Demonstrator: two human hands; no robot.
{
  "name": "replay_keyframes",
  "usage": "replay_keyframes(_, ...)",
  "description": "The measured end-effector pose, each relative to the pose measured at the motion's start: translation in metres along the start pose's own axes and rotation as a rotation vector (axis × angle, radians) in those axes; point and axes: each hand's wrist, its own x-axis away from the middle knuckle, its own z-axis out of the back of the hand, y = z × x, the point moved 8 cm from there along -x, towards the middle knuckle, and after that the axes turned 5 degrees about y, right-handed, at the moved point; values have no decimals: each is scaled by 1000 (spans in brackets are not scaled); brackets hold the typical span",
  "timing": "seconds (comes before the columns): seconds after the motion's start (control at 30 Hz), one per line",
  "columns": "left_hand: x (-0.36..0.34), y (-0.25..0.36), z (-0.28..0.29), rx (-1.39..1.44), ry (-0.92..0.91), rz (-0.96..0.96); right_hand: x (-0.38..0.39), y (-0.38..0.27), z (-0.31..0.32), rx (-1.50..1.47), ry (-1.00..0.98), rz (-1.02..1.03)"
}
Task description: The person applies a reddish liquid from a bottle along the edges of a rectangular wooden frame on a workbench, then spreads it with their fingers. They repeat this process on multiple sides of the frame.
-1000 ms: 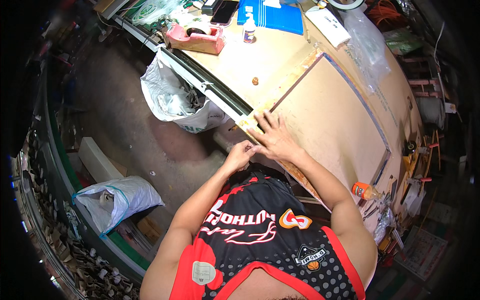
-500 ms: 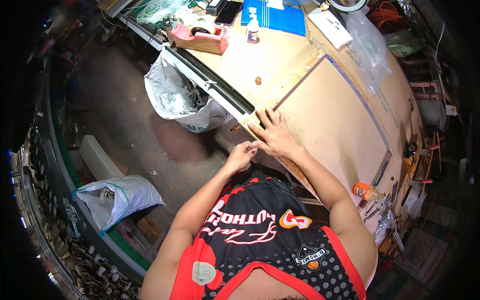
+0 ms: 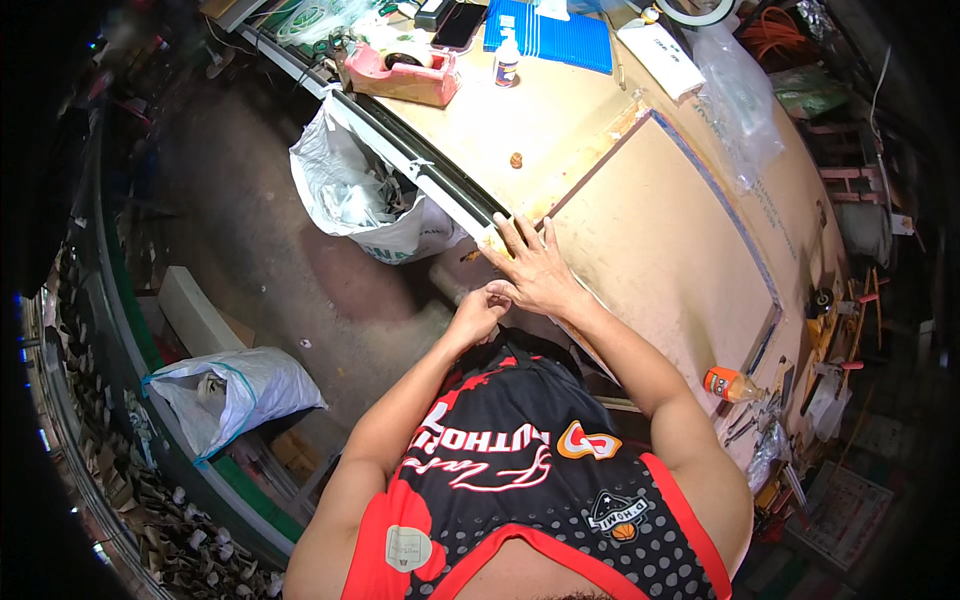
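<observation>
My right hand rests with fingers spread over the yellowed, worn corner of the table edge, beside the dark rail and a framed beige board. Its thumb reaches down to my left hand, whose fingers are pinched together just off the edge. What they hold, if anything, is hidden. A small brown cap lies on the table beyond my fingers. Farther back stand a white bottle and a pink tape dispenser.
A blue corrugated sheet, phone, plastic wrap and orange-labelled bottle lie on the table. An open white sack stands left of it. Another sack and a pale beam lie at lower left.
My right hand has shifted a little toward the left, its fingertips now closer to the rail. My left hand stays pinched, with only slight movement.
</observation>
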Motion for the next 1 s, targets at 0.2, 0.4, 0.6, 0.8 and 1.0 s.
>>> replay_keyframes(0.2,7,15,-2,-96,-44,4,-5,6,0,-9,4,-14)
replay_keyframes(0.4,8,11,-3,-62,-27,35,-5,15,6,15,17,-82)
replay_keyframes(0.6,6,11,-6,-92,-38,-1,-8,4,1,-11,33,-37)
replay_keyframes(0.8,13,13,-6,-121,-13,60,-8,18,-1,2,-10,-95)
replay_keyframes(1.0,14,16,-11,-160,-21,36,-7,-6,-3,-36,36,-13)
